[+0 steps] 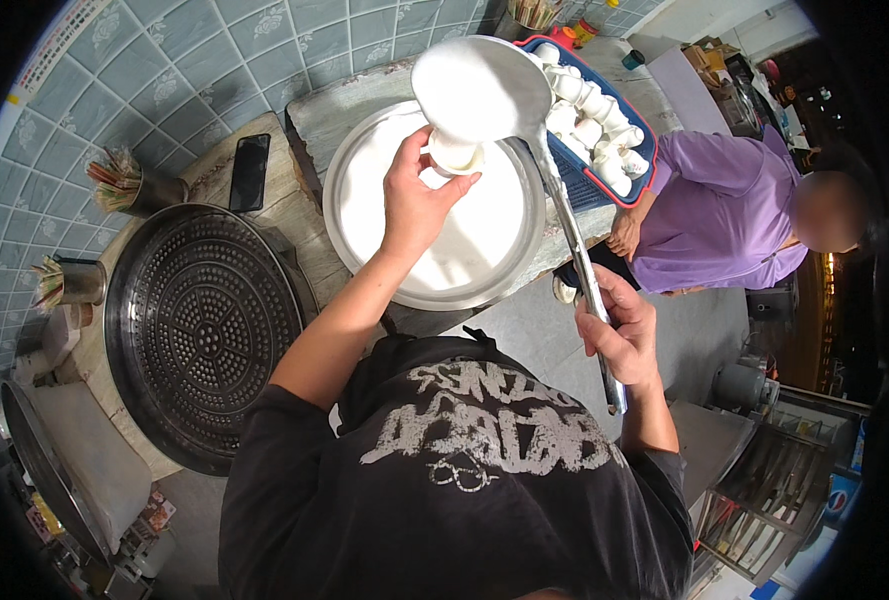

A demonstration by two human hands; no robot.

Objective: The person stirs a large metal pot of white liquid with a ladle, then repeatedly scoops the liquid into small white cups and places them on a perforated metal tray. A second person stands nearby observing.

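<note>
My left hand (420, 199) holds a small white cup (455, 156) by its sides, over a wide metal basin (337, 247) of white liquid. In my right hand (620, 328) is the long metal handle of a large ladle (482, 86). White liquid fills the ladle's bowl, which is raised beside and partly over the cup. Whether liquid is running into the cup cannot be told. At the basin's upper right, several small white cups (587, 112) lie piled in a blue plastic basket (634, 196) with a red rim.
A round perforated steamer tray (208, 337) rests on the counter at left. Near it are a black phone (250, 172) and metal containers of wrapped sticks (157, 193). A person in a purple top (722, 210) stands at right, beside the basket. A tiled wall (211, 67) runs behind the counter.
</note>
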